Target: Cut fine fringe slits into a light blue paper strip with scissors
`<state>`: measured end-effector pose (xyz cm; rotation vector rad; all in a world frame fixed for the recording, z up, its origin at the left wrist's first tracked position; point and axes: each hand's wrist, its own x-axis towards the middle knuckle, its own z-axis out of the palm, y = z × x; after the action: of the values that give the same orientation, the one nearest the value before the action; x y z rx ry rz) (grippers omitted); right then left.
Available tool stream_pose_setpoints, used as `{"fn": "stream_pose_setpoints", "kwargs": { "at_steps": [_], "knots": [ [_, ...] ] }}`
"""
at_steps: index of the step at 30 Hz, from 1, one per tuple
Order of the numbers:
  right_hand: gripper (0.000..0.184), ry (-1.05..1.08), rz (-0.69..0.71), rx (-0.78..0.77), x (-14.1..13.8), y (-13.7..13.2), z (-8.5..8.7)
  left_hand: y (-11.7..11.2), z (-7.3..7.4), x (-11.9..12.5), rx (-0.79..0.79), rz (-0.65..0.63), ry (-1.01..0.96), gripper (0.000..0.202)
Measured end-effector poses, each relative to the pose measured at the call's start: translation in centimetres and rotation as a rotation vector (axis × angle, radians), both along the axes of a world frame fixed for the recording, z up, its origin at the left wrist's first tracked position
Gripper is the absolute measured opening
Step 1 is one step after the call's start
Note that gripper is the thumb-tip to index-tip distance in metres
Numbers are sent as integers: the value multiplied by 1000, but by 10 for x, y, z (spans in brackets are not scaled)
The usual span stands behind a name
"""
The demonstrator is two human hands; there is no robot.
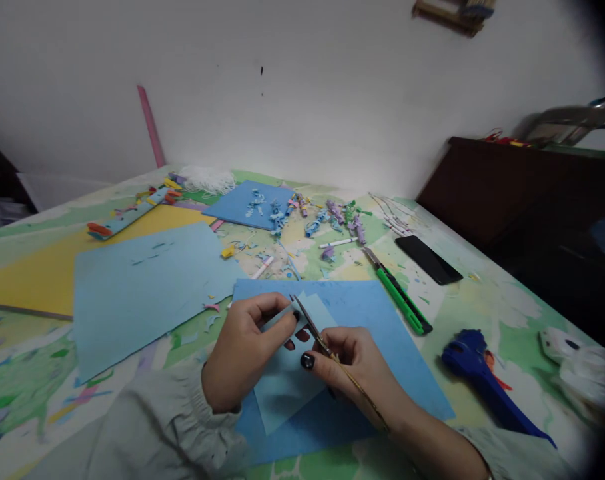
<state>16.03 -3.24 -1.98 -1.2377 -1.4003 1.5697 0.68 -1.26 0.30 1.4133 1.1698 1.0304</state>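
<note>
My left hand (250, 343) pinches a small piece of light blue paper (281, 316) between thumb and fingers. My right hand (357, 363) is closed on a pair of scissors (310, 321) with a gold-coloured handle. The narrow blades point up and left, right beside my left thumb and the paper; whether they touch the paper I cannot tell. Below both hands lies a light blue paper sheet (277, 403), resting on a larger, darker blue sheet (407, 373). The fingers partly cover the small piece and the scissors' grip.
To the right lie a green utility knife (402, 300), a black phone (428, 260) and a blue glue gun (477, 373). A big light blue sheet (147, 300) overlaps a yellow sheet (27, 280) on the left. Rolled paper pieces (335, 212) and scraps litter the back.
</note>
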Motion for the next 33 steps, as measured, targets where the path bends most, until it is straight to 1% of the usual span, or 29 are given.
{"fn": "stream_pose_setpoints", "kwargs": {
  "at_steps": [5, 12, 23, 33],
  "knots": [
    [40, 11, 20, -1, 2, 0, -2, 1, 2, -1, -14, 54, -16, 17],
    [40, 26, 12, -13, 3, 0, -3, 1, 3, -1, -9, 71, -11, 16],
    [40, -19, 10, -2, 2, 1, -2, 1, -1, -1, -17, 71, 15, 15],
    [37, -77, 13, 22, 5, 4, -3, 1, 1, -1, -19, 57, -16, 15]
  ]
}}
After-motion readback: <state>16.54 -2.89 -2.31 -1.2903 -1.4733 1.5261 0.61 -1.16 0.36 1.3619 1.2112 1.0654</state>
